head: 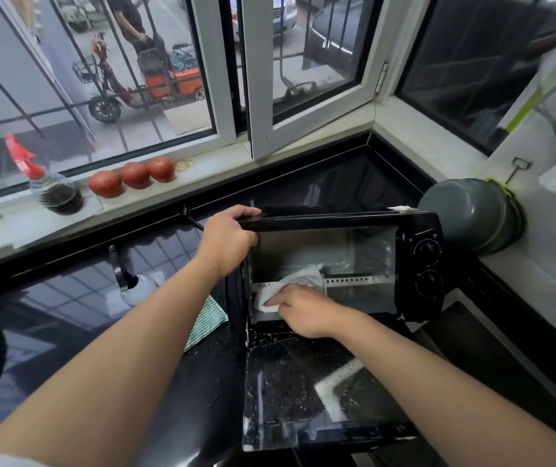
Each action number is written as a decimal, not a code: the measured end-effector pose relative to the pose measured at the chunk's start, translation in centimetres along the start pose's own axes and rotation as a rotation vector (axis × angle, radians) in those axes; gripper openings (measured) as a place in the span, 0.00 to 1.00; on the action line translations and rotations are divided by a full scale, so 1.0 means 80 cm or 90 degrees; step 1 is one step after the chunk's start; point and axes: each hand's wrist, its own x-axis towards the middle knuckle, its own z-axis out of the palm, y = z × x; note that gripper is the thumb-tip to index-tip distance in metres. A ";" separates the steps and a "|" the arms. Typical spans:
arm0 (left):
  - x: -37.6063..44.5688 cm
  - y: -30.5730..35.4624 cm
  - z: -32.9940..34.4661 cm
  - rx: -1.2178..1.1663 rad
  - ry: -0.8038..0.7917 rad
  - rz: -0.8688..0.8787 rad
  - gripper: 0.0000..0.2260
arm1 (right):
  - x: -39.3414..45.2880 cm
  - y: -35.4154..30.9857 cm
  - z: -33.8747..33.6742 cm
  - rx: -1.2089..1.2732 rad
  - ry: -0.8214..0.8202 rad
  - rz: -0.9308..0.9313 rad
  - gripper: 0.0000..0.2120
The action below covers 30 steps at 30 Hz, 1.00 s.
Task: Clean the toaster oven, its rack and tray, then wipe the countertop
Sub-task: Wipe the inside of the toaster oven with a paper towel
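L hand [227, 241] gripping top-left corner of black boxy toaster oven [344, 264], R hand [303, 310] pressing white cloth [298, 286] inside, glossy black countertop [77, 298] below window, oven opening faces person, long axis left-right, glass door [306, 389] dropped flat.

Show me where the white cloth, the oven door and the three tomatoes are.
white cloth [298, 284]: head view, on its bunched upper fold.
oven door [290, 392]: head view, on the wet glass pane.
tomatoes [135, 175]: head view, on the middle tomato's skin.
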 end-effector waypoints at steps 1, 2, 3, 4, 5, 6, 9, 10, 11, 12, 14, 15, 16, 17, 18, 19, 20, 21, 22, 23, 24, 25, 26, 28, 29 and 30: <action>0.000 0.000 0.000 0.001 0.001 0.000 0.22 | 0.001 -0.005 -0.005 -0.034 -0.017 -0.002 0.19; 0.000 -0.001 0.000 0.001 0.002 -0.002 0.22 | 0.003 -0.012 -0.009 -0.074 -0.036 -0.006 0.18; -0.001 -0.001 0.000 -0.001 0.001 -0.004 0.22 | 0.005 -0.022 -0.011 -0.112 -0.054 -0.011 0.17; -0.002 -0.001 0.000 -0.001 0.001 -0.006 0.22 | 0.007 -0.033 -0.010 -0.119 -0.070 -0.005 0.16; -0.002 -0.002 0.000 0.003 0.002 -0.004 0.22 | 0.011 -0.042 -0.005 -0.127 -0.088 -0.003 0.17; -0.003 -0.003 0.000 0.007 0.004 0.000 0.23 | 0.015 -0.048 0.000 -0.102 -0.089 0.014 0.17; -0.003 -0.006 -0.001 0.015 0.003 0.005 0.23 | 0.027 -0.043 0.009 -0.023 -0.118 0.085 0.21; -0.003 -0.006 -0.001 0.013 0.002 0.001 0.23 | 0.025 -0.040 0.009 -0.045 -0.137 0.072 0.23; -0.003 -0.005 0.000 0.011 0.002 -0.001 0.23 | 0.024 -0.036 0.009 -0.082 -0.154 0.066 0.24; -0.003 -0.004 0.000 0.010 0.003 -0.002 0.23 | 0.022 -0.032 0.008 -0.102 -0.160 0.087 0.24; -0.004 -0.002 0.000 0.009 -0.001 -0.003 0.23 | 0.026 -0.014 0.016 -0.147 -0.137 0.115 0.19; -0.005 -0.001 -0.001 0.007 -0.002 -0.004 0.23 | 0.031 -0.004 0.013 -0.180 -0.121 0.140 0.15; -0.005 -0.001 -0.001 0.004 -0.003 -0.005 0.23 | 0.036 0.011 0.009 -0.194 -0.110 0.194 0.14; -0.007 -0.002 -0.001 0.002 -0.003 -0.005 0.23 | 0.038 0.025 0.002 -0.182 -0.105 0.237 0.17; -0.007 -0.002 -0.002 0.002 -0.002 -0.006 0.23 | 0.035 0.040 -0.006 -0.162 -0.080 0.269 0.22; -0.007 -0.002 -0.001 0.003 -0.001 -0.006 0.23 | 0.030 0.051 -0.018 -0.126 -0.033 0.268 0.23; -0.007 -0.003 -0.001 0.004 0.001 -0.008 0.23 | 0.024 0.057 -0.028 -0.082 0.030 0.230 0.21; -0.007 -0.003 -0.001 0.004 0.003 -0.008 0.23 | 0.017 0.058 -0.034 -0.058 0.090 0.176 0.19; -0.007 -0.003 -0.001 0.002 0.004 -0.009 0.23 | 0.014 0.058 -0.038 -0.035 0.144 0.117 0.18; -0.007 -0.003 -0.001 -0.001 0.003 -0.009 0.23 | 0.012 0.054 -0.038 -0.004 0.167 0.071 0.17; -0.007 -0.003 -0.001 -0.004 0.001 -0.009 0.23 | 0.015 0.050 -0.036 0.032 0.162 0.042 0.15; -0.007 -0.003 -0.002 -0.007 -0.003 -0.009 0.23 | 0.020 0.050 -0.034 0.010 0.145 0.017 0.13; -0.008 -0.004 -0.001 -0.008 -0.008 -0.009 0.23 | 0.025 0.050 -0.031 -0.046 0.114 0.018 0.14; -0.008 -0.005 -0.001 -0.011 -0.010 -0.010 0.23 | 0.029 0.054 -0.033 -0.158 0.047 0.046 0.18; -0.007 -0.006 -0.001 -0.009 -0.008 -0.010 0.23 | 0.030 0.051 -0.036 -0.187 0.020 0.032 0.19; -0.007 -0.006 -0.001 -0.008 -0.006 -0.010 0.23 | 0.033 0.045 -0.035 -0.216 0.007 0.008 0.19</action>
